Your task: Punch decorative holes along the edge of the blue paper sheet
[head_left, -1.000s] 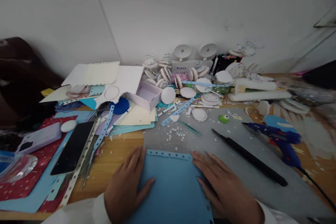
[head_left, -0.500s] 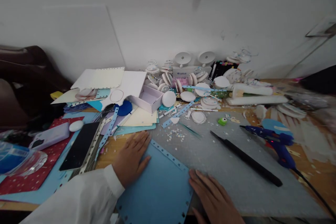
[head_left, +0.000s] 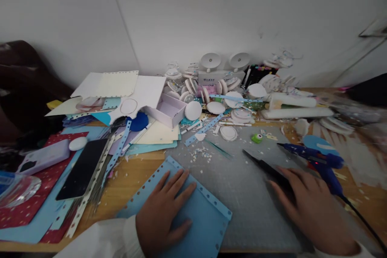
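Observation:
My left hand (head_left: 167,209) lies flat, fingers spread, on a light blue sheet of card (head_left: 199,225) with small holes punched along its borders. A folded strip runs along the card's upper right side. At the right, my right hand (head_left: 313,205) has its thumb and fingers on either side of a long black utility knife (head_left: 266,166). The knife rests on the grey cutting mat (head_left: 242,205) with its narrow tip pointing away to the left. My palm and fingers hide its rear part.
A blue glue gun (head_left: 320,163) with a cord lies right of the knife. Tweezers (head_left: 219,148), a green frog-like figure (head_left: 257,138) and paper bits lie on the mat. A phone (head_left: 83,169), paper sheets and a white box (head_left: 169,109) stand left; white discs (head_left: 193,111) pile up behind.
My right hand has left the card's right edge and moved right onto the knife. My left hand has slid from the card's upper left edge onto its middle, and the card has turned slightly.

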The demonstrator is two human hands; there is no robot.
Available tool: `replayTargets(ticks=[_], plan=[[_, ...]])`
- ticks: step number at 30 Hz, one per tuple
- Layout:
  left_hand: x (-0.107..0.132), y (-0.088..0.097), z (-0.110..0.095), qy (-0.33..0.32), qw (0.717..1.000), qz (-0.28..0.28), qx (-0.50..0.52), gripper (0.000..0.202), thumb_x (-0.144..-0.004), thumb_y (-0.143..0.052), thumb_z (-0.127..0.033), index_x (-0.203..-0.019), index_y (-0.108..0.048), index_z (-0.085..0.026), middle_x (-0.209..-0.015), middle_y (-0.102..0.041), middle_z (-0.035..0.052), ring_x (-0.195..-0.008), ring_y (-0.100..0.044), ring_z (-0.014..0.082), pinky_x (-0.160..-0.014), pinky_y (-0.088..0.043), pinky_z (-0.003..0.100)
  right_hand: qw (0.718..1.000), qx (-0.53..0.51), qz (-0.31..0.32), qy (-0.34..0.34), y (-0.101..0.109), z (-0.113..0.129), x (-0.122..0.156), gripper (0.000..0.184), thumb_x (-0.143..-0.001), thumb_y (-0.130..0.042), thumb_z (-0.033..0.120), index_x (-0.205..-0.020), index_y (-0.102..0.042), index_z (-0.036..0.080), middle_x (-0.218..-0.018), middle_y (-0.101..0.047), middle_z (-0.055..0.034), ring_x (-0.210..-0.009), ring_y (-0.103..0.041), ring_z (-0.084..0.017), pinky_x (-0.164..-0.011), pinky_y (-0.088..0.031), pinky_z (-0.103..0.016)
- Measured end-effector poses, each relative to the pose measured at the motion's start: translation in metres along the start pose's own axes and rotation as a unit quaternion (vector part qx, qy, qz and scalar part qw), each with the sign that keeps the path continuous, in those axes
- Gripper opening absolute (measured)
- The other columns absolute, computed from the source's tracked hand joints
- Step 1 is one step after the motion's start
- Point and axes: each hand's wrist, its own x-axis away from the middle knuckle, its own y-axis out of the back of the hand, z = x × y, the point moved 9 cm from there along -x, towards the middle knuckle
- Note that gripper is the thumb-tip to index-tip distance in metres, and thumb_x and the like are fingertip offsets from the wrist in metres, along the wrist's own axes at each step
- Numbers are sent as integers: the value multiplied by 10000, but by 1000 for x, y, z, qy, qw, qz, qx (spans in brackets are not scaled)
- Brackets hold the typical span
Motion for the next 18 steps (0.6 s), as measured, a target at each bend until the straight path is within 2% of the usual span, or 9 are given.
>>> replayTargets(ticks=[4, 8, 10, 13, 15, 18], plan=[[-2, 2, -5, 15, 1000, -8, -6, 713, -760, -590, -417, -1405, -299, -327, -1509, -224, 106, -1371, -214, 339, -1065, -143, 623, 999, -9, 36, 9, -19, -10, 2, 482, -947, -276, 418, -1103, -579, 78, -923, -597, -164, -833, -583, -299, -761, -474, -468], [-6, -4, -14, 35, 999, -6, -9, 812, -675, -652, -550, -1390, -306, -378, -1520, -149, 140, -1360, -164, 428, -1005, -119, 702, 996, -76, 52, 21, -22, -5, 2, 450, -947, -300, 421, -1186, -545, 129, -939, -588, -139, -827, -591, -262, -745, -497, -415], [-10, -9, -19, 22, 1000, 10, -7, 833, -674, -657, -515, -1403, -298, -331, -1518, -152, 154, -1363, -137, 437, -1005, -105, 707, 993, -100, 56, 27, -20, -3, 2, 426, -945, -322, 422, -1194, -542, 155, -949, -595, -128, -840, -602, -247, -740, -508, -383], [-12, -17, -31, -40, 998, 51, 11, 810, -712, -619, -383, -1426, -265, -236, -1522, -173, 131, -1376, -155, 382, -1064, -123, 634, 990, -123, 56, 29, -14, -2, 4, 399, -938, -352, 432, -1168, -554, 176, -964, -611, -116, -859, -615, -237, -751, -516, -366], [-12, -19, -33, -59, 996, 64, 19, 793, -726, -594, -322, -1433, -242, -251, -1530, -159, 98, -1377, -174, 360, -1077, -145, 606, 988, -145, 51, 29, -7, 0, 6, 384, -930, -369, 443, -1144, -565, 193, -964, -619, -110, -862, -622, -234, -744, -527, -358], [-9, -16, -27, -36, 998, 56, 8, 815, -722, -590, -270, -1435, -201, -333, -1540, -104, 77, -1378, -162, 370, -1060, -150, 628, 979, -190, 48, 55, 7, 11, 13, 346, -918, -403, 434, -1135, -578, 229, -972, -627, -99, -860, -639, -217, -701, -553, -316]])
